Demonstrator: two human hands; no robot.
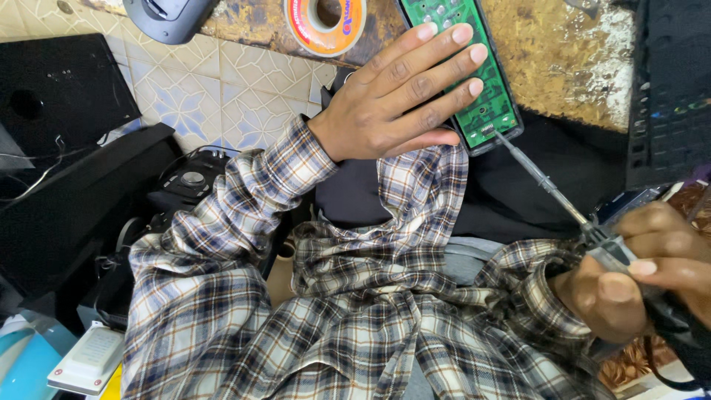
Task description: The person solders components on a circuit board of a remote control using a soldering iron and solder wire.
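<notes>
My left hand lies flat, fingers together, on a green circuit board set in a black case at the edge of a worn wooden bench. My right hand grips the grey handle of a soldering iron. Its thin tip touches the near end of the board. Both arms are in plaid sleeves.
A spool of solder wire with an orange label lies on the bench beside a dark grey device. Black equipment cases stand on the patterned tile floor at left. A black keyboard-like panel is at right. A white box sits bottom left.
</notes>
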